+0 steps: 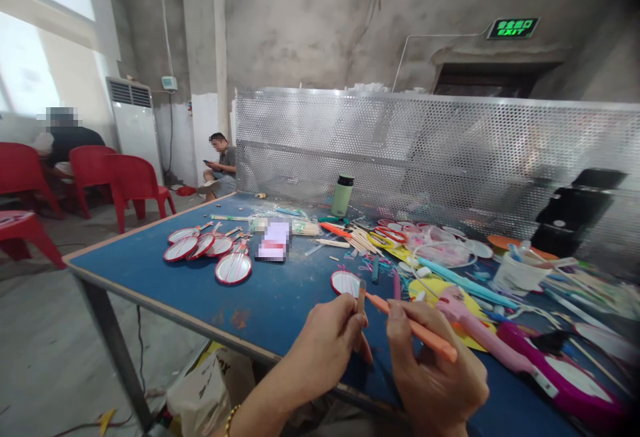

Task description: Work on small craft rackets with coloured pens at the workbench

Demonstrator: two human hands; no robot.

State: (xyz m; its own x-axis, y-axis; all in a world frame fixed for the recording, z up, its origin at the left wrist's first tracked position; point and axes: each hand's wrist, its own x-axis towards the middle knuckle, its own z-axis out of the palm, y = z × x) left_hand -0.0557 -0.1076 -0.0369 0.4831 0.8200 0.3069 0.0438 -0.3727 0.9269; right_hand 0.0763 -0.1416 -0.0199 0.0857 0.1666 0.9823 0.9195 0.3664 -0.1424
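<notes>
In the head view, the left forearm, with a beaded bracelet [231, 418] at the wrist, rises from the lower edge and slants up to the right, and the left hand [336, 330] is bent inward over the near part of the blue table [280, 304]. Its grip is closed in a pinch, thumb against curled fingers, on a narrow flat strip [361, 298] that stands nearly upright, its upper end clear of the fingertips. A brownish end shows below the fingers; whether it belongs to the strip I cannot tell. The right hand [435, 364] comes up from the lower right, back toward the camera, its grip closed around an orange pen-like tool [434, 340] as one holds a pencil. The tool slopes up to the left, its pointed tip at the strip's right side; whether they touch is unclear. A red-rimmed round disc [345, 282] lies just beyond the left fingertips, and a pink-and-magenta device [550, 374] lies to the right of the right hand.
</notes>
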